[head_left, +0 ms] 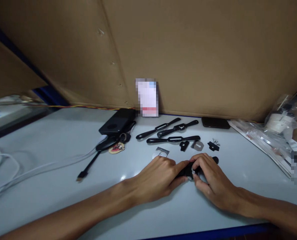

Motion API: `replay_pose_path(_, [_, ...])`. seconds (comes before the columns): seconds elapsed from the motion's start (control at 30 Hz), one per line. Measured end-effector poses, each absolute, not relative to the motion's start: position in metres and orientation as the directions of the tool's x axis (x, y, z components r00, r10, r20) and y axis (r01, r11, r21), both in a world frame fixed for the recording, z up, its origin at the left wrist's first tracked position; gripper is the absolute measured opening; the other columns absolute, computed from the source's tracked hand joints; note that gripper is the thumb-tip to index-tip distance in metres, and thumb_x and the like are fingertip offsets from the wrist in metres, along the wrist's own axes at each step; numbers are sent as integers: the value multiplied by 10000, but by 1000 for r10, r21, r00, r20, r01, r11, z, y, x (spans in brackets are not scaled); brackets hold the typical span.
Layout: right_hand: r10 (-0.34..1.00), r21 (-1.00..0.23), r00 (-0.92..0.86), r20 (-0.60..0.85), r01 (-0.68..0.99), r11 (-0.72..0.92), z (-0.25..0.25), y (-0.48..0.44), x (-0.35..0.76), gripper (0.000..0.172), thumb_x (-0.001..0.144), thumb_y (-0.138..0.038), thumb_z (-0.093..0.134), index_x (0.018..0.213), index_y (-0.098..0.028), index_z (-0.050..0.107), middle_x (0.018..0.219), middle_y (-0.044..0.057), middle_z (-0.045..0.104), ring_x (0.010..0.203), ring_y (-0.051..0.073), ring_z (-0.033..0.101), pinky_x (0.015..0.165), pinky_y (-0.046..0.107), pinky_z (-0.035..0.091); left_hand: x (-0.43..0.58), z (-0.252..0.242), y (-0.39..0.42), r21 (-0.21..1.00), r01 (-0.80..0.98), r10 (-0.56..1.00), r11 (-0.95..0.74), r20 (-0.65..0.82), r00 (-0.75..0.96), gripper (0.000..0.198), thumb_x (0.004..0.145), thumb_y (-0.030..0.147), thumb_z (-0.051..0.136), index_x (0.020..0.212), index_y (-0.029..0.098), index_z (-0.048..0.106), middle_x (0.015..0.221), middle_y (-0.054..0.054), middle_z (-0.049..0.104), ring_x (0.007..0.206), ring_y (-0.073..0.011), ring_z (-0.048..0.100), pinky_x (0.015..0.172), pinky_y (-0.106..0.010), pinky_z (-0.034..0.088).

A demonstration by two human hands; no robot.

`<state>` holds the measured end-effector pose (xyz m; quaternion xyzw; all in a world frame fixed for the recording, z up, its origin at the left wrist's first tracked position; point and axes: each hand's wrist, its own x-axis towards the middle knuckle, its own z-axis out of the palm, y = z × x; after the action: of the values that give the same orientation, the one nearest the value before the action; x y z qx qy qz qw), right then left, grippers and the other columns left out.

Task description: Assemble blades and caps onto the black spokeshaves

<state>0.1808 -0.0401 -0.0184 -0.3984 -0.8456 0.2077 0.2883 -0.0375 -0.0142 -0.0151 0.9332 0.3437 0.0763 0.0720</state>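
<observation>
Near the front of the table, my left hand (160, 176) grips a black spokeshave (215, 160) around its left side, thumb and fingers closed. My right hand (210, 183) bends over the middle of the same tool, pinching a small silvery piece that looks like a screw (193, 172). Fingers hide most of the spokeshave's centre. Beyond the hands lie three more black spokeshave bodies (173, 139). Close by are a black cap plate (184, 145), a grey blade (197, 145), another cap plate (213, 146), some loose screws (216, 141) and a second shiny plate (163, 152).
Left of the tools sit a black box (117, 121), a USB cable (88, 168) and a round tag (116, 148). A blurred upright screen (148, 96) leans on the cardboard wall (188, 50). A dark phone (215, 122), plastic bags (265, 133) and a white jar (279, 122) are rightward.
</observation>
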Motion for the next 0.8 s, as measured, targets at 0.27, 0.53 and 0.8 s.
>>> replay_pose_path(0.27, [761,-651,-550,344,444,615,-10,-35,187,330,825,17,401,944,-222,595,1080,61,612,1024,198,599,866,383,511,-41,-15,-13,180,605,626,-776,98,774,345,1015,409,519,1280,200,592,676,-3,670,543,-196,606,518,-308,295])
replay_pose_path(0.53, [702,-476,-567,430,518,711,-13,-35,193,252,835,18,453,882,-188,590,1081,87,606,1046,233,559,876,430,504,-41,-17,-12,166,591,611,-789,113,784,365,1027,427,485,1307,211,573,739,-18,700,588,-209,643,516,-311,289])
replay_pose_path(0.8, [610,-461,-674,416,422,781,-8,-36,195,371,803,73,456,933,-203,667,1187,83,576,1105,219,548,910,412,516,-43,-16,-11,175,587,608,-790,106,787,349,1015,400,524,1290,193,580,711,-9,688,567,-197,630,526,-303,293])
